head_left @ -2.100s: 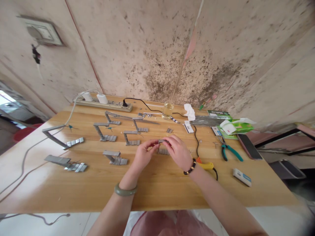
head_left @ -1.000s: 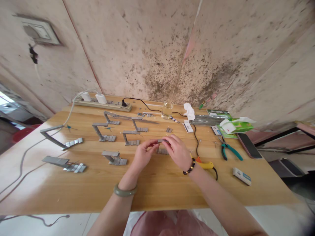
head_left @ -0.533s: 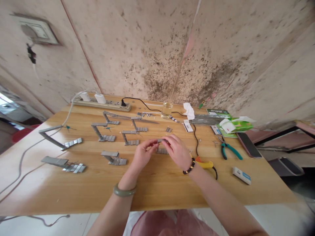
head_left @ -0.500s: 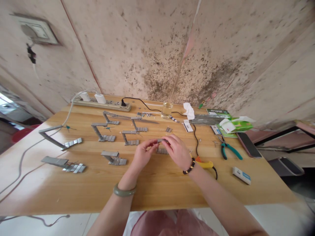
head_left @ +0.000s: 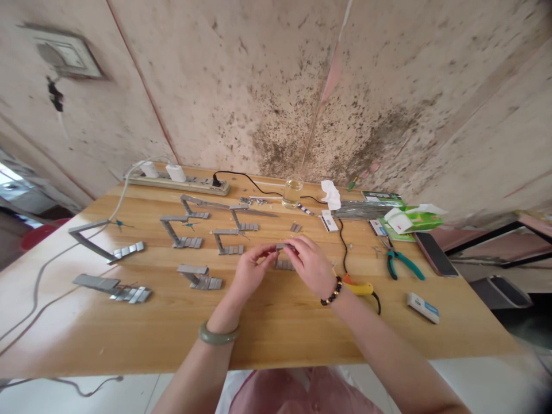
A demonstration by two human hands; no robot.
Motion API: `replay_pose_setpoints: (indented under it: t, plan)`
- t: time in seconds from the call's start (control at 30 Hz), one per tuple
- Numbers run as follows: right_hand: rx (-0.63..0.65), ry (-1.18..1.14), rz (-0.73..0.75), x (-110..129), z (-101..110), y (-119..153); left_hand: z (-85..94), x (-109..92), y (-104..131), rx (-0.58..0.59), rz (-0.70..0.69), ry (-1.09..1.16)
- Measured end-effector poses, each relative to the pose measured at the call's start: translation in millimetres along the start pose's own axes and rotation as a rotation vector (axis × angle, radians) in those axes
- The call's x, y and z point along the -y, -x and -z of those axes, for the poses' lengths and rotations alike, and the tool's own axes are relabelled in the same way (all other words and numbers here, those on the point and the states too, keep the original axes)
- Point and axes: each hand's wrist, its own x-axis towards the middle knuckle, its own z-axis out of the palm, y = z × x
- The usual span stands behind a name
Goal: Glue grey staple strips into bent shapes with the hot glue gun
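Between my two hands is a small grey flat-topped piece (head_left: 282, 246), pinched from both sides above the table. My left hand (head_left: 251, 269) has its thumb and fingertips closed on the left end. The right end is in the fingers of my right hand (head_left: 314, 265). Just below the fingertips lies a row of small grey plates (head_left: 284, 265), partly hidden by the hands. To the left stand several grey angled assemblies, among them a nearby one (head_left: 206, 282) and one farther back (head_left: 229, 249). A yellow-handled tool (head_left: 361, 288) lies beside my right wrist.
Teal-handled pliers (head_left: 404, 265), a phone (head_left: 436, 254) and a small box (head_left: 423, 308) lie on the right. A glass of yellowish liquid (head_left: 292, 193) stands near the wall. The power strip (head_left: 185, 184) sits back left; a black cord (head_left: 344, 247) runs toward the yellow tool.
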Motion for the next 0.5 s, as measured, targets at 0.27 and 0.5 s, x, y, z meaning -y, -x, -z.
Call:
replay_pose_setpoints:
  t: [0.27,0.5]
  plan:
    - [-0.008,-0.04,-0.041,0.4,0.2,0.9,-0.4,-4.0,1.1,0.011,-0.001,0.005]
    - [-0.016,-0.068,-0.061,-0.9,-0.9,1.6,0.3,-2.3,1.2,0.009,0.004,-0.003]
